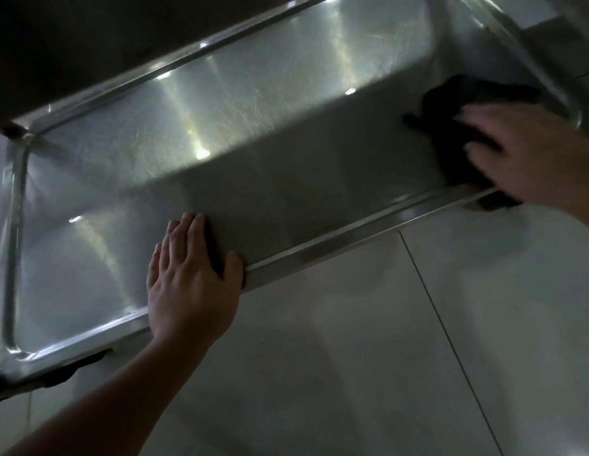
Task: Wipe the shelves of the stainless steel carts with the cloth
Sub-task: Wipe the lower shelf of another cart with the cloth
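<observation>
My left hand [187, 278] lies flat, fingers straight, on the cart shelf [286, 199] at 7 o'clock, thumb at the front rim. My right hand [530, 153], fingers spread, presses the dark cloth [451, 126] onto the shelf at 2 o'clock, near the corner post [549, 44].

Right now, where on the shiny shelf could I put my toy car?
The wide bare middle of the shelf, between the left hand and the dark cloth, is free, back to the far rim. The right end is crowded: the right hand presses the cloth there.
</observation>
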`<state>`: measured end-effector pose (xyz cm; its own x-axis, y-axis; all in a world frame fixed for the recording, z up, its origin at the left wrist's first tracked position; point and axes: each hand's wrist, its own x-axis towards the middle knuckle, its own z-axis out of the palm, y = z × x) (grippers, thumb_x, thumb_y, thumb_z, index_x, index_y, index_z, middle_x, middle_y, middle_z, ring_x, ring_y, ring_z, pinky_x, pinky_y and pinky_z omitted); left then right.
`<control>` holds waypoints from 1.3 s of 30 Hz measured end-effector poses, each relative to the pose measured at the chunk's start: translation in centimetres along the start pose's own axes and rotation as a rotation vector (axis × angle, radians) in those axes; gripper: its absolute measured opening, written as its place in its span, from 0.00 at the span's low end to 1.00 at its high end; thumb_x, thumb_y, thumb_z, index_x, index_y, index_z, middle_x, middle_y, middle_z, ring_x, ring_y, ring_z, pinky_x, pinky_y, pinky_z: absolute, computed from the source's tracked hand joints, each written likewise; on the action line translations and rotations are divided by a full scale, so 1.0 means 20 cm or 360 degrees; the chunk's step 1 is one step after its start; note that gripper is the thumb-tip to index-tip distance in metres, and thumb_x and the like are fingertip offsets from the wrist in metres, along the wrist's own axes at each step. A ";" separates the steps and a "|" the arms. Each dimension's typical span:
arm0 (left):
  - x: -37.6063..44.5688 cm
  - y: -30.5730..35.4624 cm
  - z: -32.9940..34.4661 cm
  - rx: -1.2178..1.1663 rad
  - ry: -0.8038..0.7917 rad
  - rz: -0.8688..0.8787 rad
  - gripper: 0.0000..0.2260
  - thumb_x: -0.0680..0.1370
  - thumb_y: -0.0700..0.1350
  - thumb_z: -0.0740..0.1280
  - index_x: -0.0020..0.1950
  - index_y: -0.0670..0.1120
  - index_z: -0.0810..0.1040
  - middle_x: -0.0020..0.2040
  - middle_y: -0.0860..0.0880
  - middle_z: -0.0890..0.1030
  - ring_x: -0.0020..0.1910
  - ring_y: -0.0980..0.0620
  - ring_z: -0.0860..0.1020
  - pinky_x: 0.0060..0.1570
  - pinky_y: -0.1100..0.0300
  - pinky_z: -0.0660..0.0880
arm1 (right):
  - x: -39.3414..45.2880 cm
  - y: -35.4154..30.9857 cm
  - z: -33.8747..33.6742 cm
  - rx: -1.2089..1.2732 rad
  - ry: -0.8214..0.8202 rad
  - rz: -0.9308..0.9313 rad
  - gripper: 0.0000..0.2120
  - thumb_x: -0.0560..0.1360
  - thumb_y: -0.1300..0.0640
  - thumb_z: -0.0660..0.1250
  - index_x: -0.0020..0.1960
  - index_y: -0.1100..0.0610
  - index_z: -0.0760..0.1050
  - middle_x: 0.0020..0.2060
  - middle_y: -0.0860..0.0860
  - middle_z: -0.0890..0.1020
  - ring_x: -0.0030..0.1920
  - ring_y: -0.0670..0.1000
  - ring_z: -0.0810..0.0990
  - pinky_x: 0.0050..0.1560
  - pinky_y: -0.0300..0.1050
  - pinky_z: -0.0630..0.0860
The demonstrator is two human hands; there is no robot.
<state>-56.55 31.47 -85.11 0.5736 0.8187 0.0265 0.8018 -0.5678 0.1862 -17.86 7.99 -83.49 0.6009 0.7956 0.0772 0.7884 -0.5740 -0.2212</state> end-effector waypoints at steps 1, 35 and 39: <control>0.00 0.00 0.00 -0.0003 0.0000 -0.0004 0.34 0.80 0.64 0.57 0.84 0.52 0.58 0.84 0.50 0.62 0.84 0.49 0.56 0.83 0.44 0.56 | 0.00 0.10 -0.02 -0.0030 0.0046 0.0276 0.28 0.79 0.42 0.54 0.74 0.54 0.71 0.74 0.58 0.75 0.71 0.66 0.74 0.75 0.64 0.68; -0.01 0.00 -0.04 -0.0281 -0.0059 -0.0014 0.25 0.79 0.60 0.59 0.75 0.54 0.66 0.78 0.50 0.63 0.81 0.45 0.59 0.81 0.43 0.57 | 0.42 -1.38 0.32 0.0141 -0.0347 -0.0710 0.29 0.81 0.39 0.52 0.79 0.46 0.70 0.79 0.45 0.70 0.78 0.55 0.65 0.79 0.54 0.60; 0.03 -0.22 -0.11 -0.0373 -0.0068 0.0081 0.20 0.82 0.61 0.60 0.73 0.58 0.65 0.77 0.53 0.63 0.79 0.46 0.62 0.76 0.44 0.62 | 0.50 -1.05 0.27 0.0034 -0.0059 -0.0180 0.31 0.80 0.40 0.50 0.77 0.52 0.71 0.78 0.51 0.72 0.76 0.59 0.69 0.76 0.58 0.65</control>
<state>-60.21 34.61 -83.79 0.6227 0.7825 0.0012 0.7138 -0.5687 0.4088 -29.04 29.10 -83.26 0.5025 0.8620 0.0669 0.8478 -0.4761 -0.2338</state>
